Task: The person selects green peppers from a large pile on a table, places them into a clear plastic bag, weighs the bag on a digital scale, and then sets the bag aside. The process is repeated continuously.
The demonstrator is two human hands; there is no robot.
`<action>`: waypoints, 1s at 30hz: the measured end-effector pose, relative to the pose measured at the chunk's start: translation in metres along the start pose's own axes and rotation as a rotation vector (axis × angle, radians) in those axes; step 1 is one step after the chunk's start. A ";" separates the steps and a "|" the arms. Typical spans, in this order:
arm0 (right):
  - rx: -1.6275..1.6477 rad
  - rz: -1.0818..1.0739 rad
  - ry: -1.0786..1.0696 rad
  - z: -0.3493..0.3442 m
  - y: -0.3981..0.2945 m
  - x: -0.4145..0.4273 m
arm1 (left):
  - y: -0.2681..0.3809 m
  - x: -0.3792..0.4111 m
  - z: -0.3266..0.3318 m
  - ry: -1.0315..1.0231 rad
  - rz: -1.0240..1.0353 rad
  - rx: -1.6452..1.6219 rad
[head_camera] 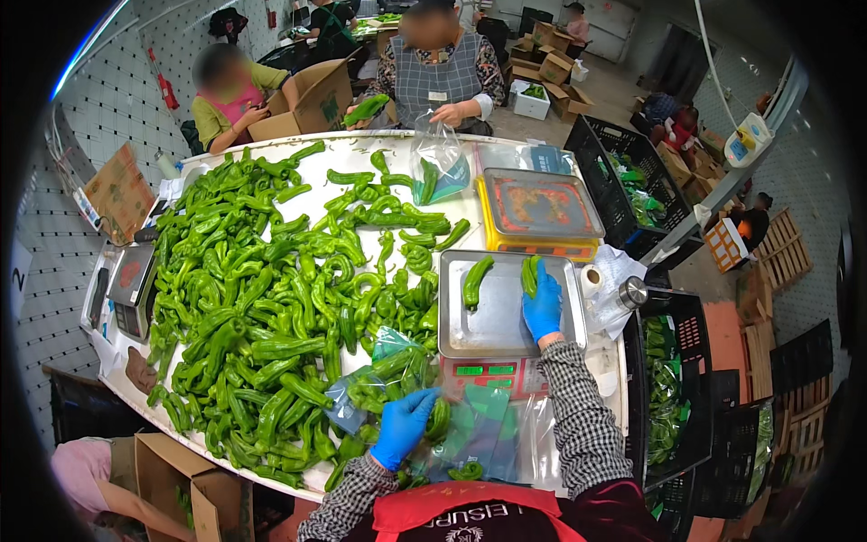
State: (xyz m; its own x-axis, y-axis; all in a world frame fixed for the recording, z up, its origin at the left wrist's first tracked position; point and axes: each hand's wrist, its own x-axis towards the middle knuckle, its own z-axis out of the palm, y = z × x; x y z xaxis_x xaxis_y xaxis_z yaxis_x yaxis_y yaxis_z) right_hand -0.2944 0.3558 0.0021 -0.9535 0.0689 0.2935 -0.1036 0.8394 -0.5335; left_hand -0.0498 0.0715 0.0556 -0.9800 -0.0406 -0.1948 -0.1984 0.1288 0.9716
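Observation:
My right hand [544, 305], in a blue glove, has its fingers on a green pepper [530, 276] over the steel pan [504, 332] of a digital scale with a red front. Another green pepper [478, 282] lies on the pan's left side. In front of the scale, my left hand [408, 423], also blue-gloved, pinches the edge of a clear plastic bag [386, 379] holding green peppers. Left of both hands, a large heap of green peppers [250, 291] covers the white table. Flat clear and teal bags [491, 420] lie just right of my left hand.
A second scale [545, 206] stands behind mine; a third scale [131, 288] is at the far left. Black crates [667, 400] with bagged peppers line the right side. Across the table a co-worker [440, 74] holds a pepper and a bag. A metal-lidded jar [632, 293] stands at the right edge.

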 end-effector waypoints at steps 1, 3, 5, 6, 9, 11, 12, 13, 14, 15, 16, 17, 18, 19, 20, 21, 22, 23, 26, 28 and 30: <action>0.068 0.023 -0.005 0.003 -0.001 -0.001 | -0.003 0.002 -0.001 -0.002 -0.003 0.003; 0.215 -0.020 0.025 0.016 -0.011 -0.007 | -0.004 0.004 -0.001 -0.004 -0.010 -0.009; 0.253 -0.058 0.059 0.032 -0.028 -0.014 | -0.002 0.006 0.002 -0.005 -0.013 -0.037; 0.218 -0.078 0.076 0.041 -0.037 -0.016 | -0.003 0.006 0.002 -0.005 -0.013 -0.042; 0.004 0.013 -0.004 0.043 -0.087 -0.022 | -0.002 0.005 0.000 -0.006 -0.015 -0.015; -0.090 -0.050 -0.040 0.047 -0.093 -0.019 | -0.012 0.009 0.004 0.032 0.040 -0.055; -0.067 -0.087 -0.029 0.049 -0.095 -0.019 | -0.013 0.008 0.002 0.031 0.017 -0.061; -0.160 -0.072 -0.067 0.043 -0.111 -0.020 | -0.016 0.005 -0.001 0.027 -0.010 -0.054; -0.216 -0.080 -0.176 0.038 -0.115 -0.018 | -0.014 0.005 -0.003 0.018 -0.027 -0.049; -0.232 -0.114 -0.210 0.040 -0.111 -0.017 | -0.014 0.004 -0.003 0.032 0.011 -0.067; -0.270 -0.121 -0.217 0.040 -0.110 -0.020 | -0.014 0.001 -0.005 0.026 -0.019 -0.071; -0.313 -0.125 -0.206 0.036 -0.106 -0.022 | -0.014 0.002 -0.005 0.009 -0.031 -0.075; -0.294 -0.114 -0.190 0.033 -0.103 -0.023 | -0.013 0.003 -0.004 0.009 -0.039 -0.078; -0.275 -0.103 -0.174 0.030 -0.100 -0.026 | -0.012 0.003 -0.003 0.010 -0.046 -0.080; -0.256 -0.091 -0.155 0.027 -0.097 -0.029 | -0.012 0.001 -0.002 0.010 -0.051 -0.083; -0.253 -0.102 -0.159 0.024 -0.093 -0.029 | -0.009 0.001 -0.001 0.012 -0.054 -0.074; -0.250 -0.111 -0.161 0.021 -0.089 -0.030 | -0.006 0.001 0.000 0.013 -0.056 -0.066; -0.248 -0.119 -0.161 0.016 -0.084 -0.031 | -0.004 0.000 0.001 0.012 -0.057 -0.057; 0.184 -0.113 -0.112 0.004 -0.055 -0.044 | -0.003 0.000 -0.001 0.016 -0.071 -0.034; 0.578 -0.018 -0.220 -0.021 -0.054 -0.064 | -0.009 0.000 -0.003 0.013 -0.057 -0.091; 0.862 0.085 -0.492 -0.078 -0.076 -0.097 | -0.013 -0.002 -0.007 0.035 -0.056 -0.117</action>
State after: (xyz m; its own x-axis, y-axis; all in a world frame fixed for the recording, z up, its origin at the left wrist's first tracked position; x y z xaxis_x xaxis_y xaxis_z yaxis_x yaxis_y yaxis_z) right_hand -0.1718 0.3272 0.0761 -0.9581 -0.2847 -0.0298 -0.0139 0.1503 -0.9885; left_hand -0.0452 0.0632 0.0444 -0.9659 -0.0791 -0.2465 -0.2480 0.0088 0.9687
